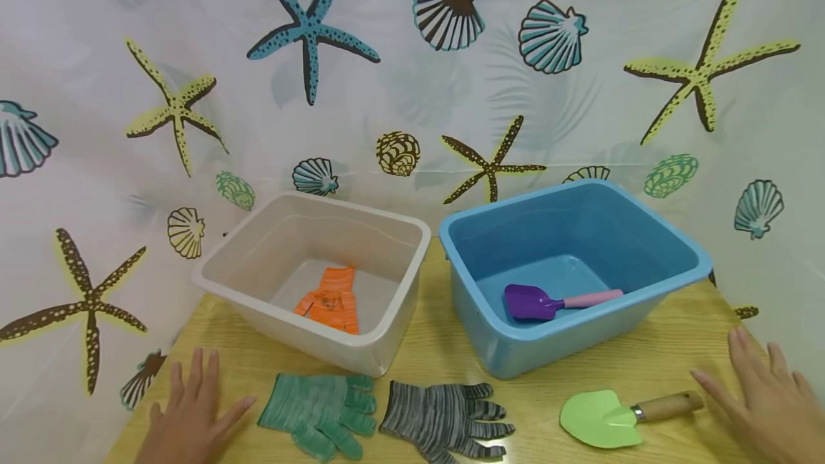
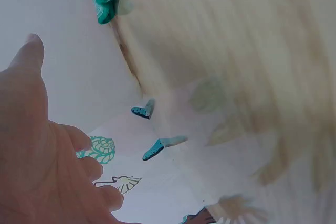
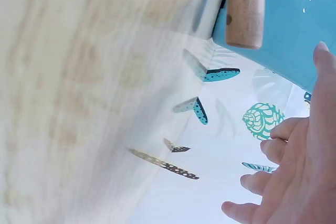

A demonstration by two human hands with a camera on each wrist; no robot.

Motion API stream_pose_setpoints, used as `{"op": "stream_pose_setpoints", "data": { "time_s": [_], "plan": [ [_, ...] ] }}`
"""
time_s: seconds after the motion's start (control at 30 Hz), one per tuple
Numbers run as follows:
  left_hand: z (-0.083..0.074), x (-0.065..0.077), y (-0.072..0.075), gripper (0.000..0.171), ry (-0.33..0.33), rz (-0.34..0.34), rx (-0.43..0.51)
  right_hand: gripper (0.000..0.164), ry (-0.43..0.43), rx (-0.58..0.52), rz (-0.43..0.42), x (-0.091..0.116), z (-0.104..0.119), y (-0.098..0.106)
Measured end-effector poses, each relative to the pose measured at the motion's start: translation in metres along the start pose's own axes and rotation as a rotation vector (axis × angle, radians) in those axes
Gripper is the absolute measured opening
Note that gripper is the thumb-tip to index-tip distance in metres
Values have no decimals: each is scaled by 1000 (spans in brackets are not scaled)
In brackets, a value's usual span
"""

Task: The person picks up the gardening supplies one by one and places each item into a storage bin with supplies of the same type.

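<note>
Both my hands flat, fingers spread, holding nothing: left hand (image 1: pixel 190 414) just beside green glove (image 1: pixel 319 414), right hand (image 1: pixel 767 399) near green trowel (image 1: pixel 612 417) on table (image 1: pixel 438 356). I'd grip trowel by wood handle, glove by cuff.

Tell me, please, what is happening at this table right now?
A person rests both hands flat on the wooden table, holding nothing. The left hand lies beside a green glove, with a grey striped glove next to it. The right hand is near a green trowel. Behind, a beige tub holds an orange glove, and a blue tub holds a purple scoop.
</note>
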State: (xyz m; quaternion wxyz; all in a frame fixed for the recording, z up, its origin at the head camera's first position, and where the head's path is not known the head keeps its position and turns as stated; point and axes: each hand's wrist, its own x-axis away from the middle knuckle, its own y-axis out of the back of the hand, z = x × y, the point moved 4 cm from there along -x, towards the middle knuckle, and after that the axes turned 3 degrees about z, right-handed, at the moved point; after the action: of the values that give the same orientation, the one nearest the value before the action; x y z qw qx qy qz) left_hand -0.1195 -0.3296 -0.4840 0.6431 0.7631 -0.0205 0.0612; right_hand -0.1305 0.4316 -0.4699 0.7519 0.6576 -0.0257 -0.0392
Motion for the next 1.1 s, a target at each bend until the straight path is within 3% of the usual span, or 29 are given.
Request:
{"op": "stream_pose_setpoints", "data": {
  "time_s": [0.1,0.17,0.3,0.4,0.53,0.73,0.87,1.1],
  "plan": [
    [1,0,6,100,-20,-26,6,92,31,-55,-30,0,2,9],
    [2,0,14,98,-55,-87,-7,88,43,-118,-43,1,4,16],
    [2,-3,37,94,-105,-149,-27,83,59,-234,-72,6,11,37],
    [2,-5,57,93,-125,-154,-24,79,94,-279,-139,12,19,55],
    [0,-7,83,90,-162,-206,-33,75,143,-273,-221,14,33,77],
    [-5,-13,115,89,-194,-263,-72,75,209,-244,-231,16,62,100],
    [-9,-17,130,85,-224,-280,-71,75,250,-228,-209,17,86,111],
    [-22,-27,153,79,-276,-323,-35,65,339,-259,-276,21,131,127]
  ]
}}
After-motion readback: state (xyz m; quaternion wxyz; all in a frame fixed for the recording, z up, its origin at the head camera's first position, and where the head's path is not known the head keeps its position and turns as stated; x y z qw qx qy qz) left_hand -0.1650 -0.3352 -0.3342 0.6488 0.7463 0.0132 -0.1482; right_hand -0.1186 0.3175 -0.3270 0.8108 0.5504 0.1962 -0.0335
